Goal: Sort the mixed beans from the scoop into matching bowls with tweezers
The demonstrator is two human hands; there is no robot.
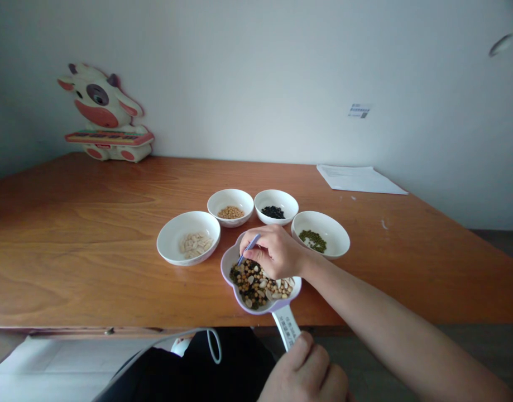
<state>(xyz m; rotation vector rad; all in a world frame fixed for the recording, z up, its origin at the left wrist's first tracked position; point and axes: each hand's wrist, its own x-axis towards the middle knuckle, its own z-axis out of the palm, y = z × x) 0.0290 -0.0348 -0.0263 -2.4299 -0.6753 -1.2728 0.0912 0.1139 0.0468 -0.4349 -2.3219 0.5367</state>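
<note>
My right hand (275,251) pinches small blue-purple tweezers (250,248), tips pointing down into a flower-shaped purple-rimmed pan (235,293). Mixed seeds and beans (256,285) cover the pan's bottom: black, green, yellowish and flat white ones. Whether anything sits between the tweezer tips is too small to tell. Below, my left hand (306,371) is closed around the pan's white handle (286,326), which carries a printed label. Four-sided around the pan's far edge are white bowls: flat white seeds (195,244), soybeans (230,212), black beans (273,212) and green mung beans (313,240).
The wooden table (92,240) has its front edge just below the pan. A cow-shaped toy keyboard (108,120) stands at the back left against the wall. White paper sheets (360,178) lie at the back right. A pale cable (216,346) hangs below the table edge.
</note>
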